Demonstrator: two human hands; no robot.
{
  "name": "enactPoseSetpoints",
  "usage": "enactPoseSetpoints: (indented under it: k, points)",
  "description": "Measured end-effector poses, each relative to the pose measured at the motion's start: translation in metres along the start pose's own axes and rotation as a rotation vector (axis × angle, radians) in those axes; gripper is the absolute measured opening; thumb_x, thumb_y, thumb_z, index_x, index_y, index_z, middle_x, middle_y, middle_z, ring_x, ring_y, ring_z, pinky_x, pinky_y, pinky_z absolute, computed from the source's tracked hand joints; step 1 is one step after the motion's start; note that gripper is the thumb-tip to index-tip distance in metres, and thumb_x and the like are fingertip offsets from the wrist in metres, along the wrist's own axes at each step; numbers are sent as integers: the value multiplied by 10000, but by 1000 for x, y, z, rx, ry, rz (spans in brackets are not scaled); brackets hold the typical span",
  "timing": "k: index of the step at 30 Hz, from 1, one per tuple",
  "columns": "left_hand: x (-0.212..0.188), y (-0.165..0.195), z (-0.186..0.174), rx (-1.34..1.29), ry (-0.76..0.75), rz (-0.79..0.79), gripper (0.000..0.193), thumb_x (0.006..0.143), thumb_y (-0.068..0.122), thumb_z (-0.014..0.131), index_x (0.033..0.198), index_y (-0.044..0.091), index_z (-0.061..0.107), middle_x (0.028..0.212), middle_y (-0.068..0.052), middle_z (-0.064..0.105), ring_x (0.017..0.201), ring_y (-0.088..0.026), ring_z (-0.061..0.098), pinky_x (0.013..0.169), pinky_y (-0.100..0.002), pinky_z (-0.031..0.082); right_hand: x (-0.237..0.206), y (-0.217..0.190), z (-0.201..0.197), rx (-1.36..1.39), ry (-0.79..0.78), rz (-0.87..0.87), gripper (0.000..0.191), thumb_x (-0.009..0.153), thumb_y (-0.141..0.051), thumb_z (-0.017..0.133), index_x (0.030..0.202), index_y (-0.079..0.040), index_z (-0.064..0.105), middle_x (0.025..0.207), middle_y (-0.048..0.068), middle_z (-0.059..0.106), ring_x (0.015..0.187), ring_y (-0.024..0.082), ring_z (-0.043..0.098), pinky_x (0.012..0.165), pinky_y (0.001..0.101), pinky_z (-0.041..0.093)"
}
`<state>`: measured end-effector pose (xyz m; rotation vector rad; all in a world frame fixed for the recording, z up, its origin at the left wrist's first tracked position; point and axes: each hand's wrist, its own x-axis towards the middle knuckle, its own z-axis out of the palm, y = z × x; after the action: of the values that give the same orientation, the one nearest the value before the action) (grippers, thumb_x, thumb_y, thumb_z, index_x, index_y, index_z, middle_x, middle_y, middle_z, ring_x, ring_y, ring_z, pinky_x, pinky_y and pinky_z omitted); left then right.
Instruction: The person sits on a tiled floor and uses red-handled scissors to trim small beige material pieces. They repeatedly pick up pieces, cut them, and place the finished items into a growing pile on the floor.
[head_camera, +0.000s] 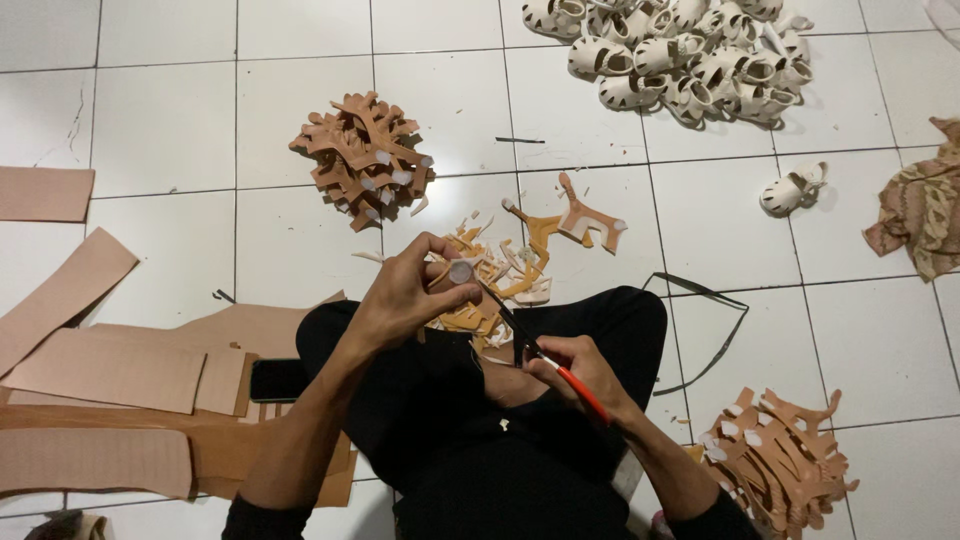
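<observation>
My left hand (410, 290) grips a small tan leather piece (452, 275) with a pale round tab, held above my lap. My right hand (580, 372) holds red-handled scissors (540, 355), whose dark blades point up-left toward that piece. Below the hands lie my crossed legs in black trousers (470, 420). Tan and cream offcuts (505, 275) are scattered on the white tiled floor just beyond my knees, with one cut strap piece (585, 215) lying past them.
A pile of cut tan pieces (365, 155) lies ahead left, another (775, 455) by my right knee. White sandal uppers (690, 50) are heaped at top right, one (792, 188) apart. Tan leather sheets (110, 380) and a black phone (277, 380) lie left. Patterned cloth (925, 205) is at right.
</observation>
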<state>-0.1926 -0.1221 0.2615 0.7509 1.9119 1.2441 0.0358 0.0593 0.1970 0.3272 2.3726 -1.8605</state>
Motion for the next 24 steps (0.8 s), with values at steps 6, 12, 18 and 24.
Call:
enactPoseSetpoints:
  k: [6,12,18,24]
  points:
    - [4,-14,-4,-70,-78,99,280,956,270,678,1112,51,601,877,-92,811,809,-124,795,684,-245,637,0,7,3,-35,-12,57,579,956,-602,603,739,-66,638,510,-41,445,431,65,413,403,243,319]
    - [-4,-22,7,-231,45,153,286,928,270,714,1006,4,644,899,-111,753,824,-174,785,685,-290,683,2,-2,8,182,-101,32,700,933,-740,493,961,-62,664,562,-48,487,443,51,488,407,216,412]
    - [-10,-21,26,-435,66,106,297,920,266,734,1001,-2,635,918,-114,733,829,-166,766,708,-301,699,5,-2,17,280,-44,7,633,979,-664,522,929,-46,649,579,-48,487,442,47,464,402,214,394]
    - [-12,-19,37,-547,96,41,389,889,337,769,1020,0,625,972,-140,739,849,-163,763,731,-277,671,0,-5,27,493,-8,64,482,1007,-514,562,879,-52,602,513,-41,474,360,42,415,333,194,336]
